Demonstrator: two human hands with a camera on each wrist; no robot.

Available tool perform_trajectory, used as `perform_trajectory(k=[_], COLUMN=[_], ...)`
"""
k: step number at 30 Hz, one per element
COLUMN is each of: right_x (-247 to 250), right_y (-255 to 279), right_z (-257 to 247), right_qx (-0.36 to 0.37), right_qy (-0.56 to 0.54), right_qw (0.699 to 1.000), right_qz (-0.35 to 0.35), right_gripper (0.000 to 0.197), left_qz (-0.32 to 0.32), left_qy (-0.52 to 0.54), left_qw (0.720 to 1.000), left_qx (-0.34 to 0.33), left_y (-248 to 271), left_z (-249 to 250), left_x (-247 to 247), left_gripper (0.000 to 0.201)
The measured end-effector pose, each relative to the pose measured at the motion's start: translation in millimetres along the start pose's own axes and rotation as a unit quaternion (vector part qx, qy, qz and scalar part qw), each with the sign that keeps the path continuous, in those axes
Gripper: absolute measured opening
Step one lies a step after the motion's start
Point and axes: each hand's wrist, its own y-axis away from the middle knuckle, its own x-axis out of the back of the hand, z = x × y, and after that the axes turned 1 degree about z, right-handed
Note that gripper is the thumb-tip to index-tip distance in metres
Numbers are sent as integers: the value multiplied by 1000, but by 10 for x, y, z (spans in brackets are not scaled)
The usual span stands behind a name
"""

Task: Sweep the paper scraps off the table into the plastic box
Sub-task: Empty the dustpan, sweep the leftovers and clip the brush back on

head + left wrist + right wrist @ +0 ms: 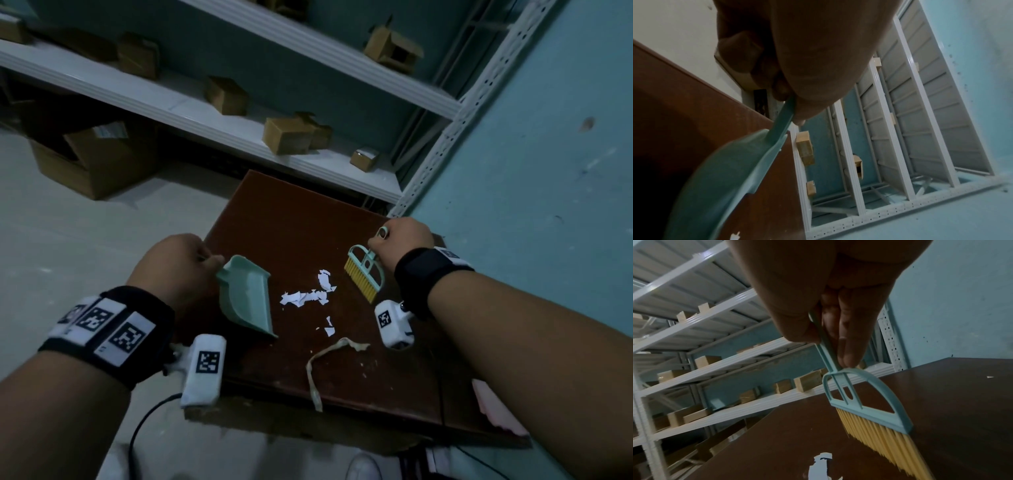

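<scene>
1. The left hand (174, 265) is curled round the handle of a pale green dustpan (245, 296); the forearm reaches in from the near left, knuckles up, at the table's left edge.
2. In the left wrist view the fingers (740, 55) wrap the thin handle and the dustpan (719, 183) hangs below the hand, tilted against the table (684, 100).
3. The right hand (402, 240) grips the handle of a small brush (364, 272), the forearm coming in from the near right; the handle's ring end sticks out above the fist.
4. In the right wrist view the thumb and fingers (846, 337) pinch the green handle just above the brush (865, 404) head; its yellow bristles point down and left, close to the table (951, 394).
5. The scraps (310, 296), torn white paper, lie in a loose cluster mid-table between dustpan and brush, touching neither; two smaller bits lie just nearer. One scrap (821, 464) shows below the bristles.
6. A crumpled beige strip (320, 366) lies nearer, curling over the near edge.
7. Both wrists wear black bands with square black-and-white coded tags; no readable writing.
8. Behind the table, a white shelf (239, 123) holds small cardboard boxes (287, 135).
</scene>
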Motion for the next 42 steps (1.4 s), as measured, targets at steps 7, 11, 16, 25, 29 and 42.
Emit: perform_trajectory(k=[7, 11, 16, 25, 29, 42], right_x=[-132, -196, -212, -152, -43, -233], right_y=[47, 226, 453, 630, 479, 277], right_z=[-111, -335, -647, -889, -829, -846], right_qx=[-1, 48, 94, 120, 110, 99], right_qy=[-16, -47, -79, -149, -147, -29], right_qw=[999, 996, 990, 978, 982, 994], right_qz=[-31, -55, -64, -82, -48, -47], right_gripper=[26, 23, 23, 18, 21, 27], left_qz=[-14, -7, -8, -42, -63, -24], left_qy=[-77, -94, -93, -69, -47, -95], left_qw=[997, 996, 996, 996, 996, 995], left_qx=[-20, -6, 14, 30, 38, 25], left_y=[52, 15, -40, -51, -52, -16], left_z=[61, 15, -63, -142, -183, -285], left_x=[-137, -220, -253, -257, -223, -110], left_gripper=[24, 26, 32, 37, 42, 47])
